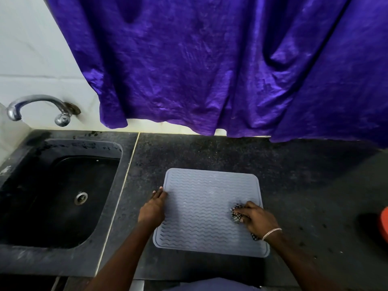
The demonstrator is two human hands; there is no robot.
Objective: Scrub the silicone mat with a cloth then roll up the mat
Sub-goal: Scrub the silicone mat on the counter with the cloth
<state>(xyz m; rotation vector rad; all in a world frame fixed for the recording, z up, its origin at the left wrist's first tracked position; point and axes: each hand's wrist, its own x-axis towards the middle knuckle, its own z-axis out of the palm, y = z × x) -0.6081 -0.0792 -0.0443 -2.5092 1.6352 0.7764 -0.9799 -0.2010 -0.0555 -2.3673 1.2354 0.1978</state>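
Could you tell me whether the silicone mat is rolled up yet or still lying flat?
Flat: the silicone mat lies fully spread on the counter, all four corners down.

The mat (210, 211) lay flat on the counter (294, 185), near its front edge and straight before me. The sink (63, 196) was set into the counter left of the mat, well apart from it, with the tap (42, 108) on the wall behind it. A curtain (210, 59) hung along the far side. My left hand (153, 208) rested on the mat's left edge. My right hand (256, 219) held the cloth (236, 213) on the mat's right part. An object (384, 225) sat far right.
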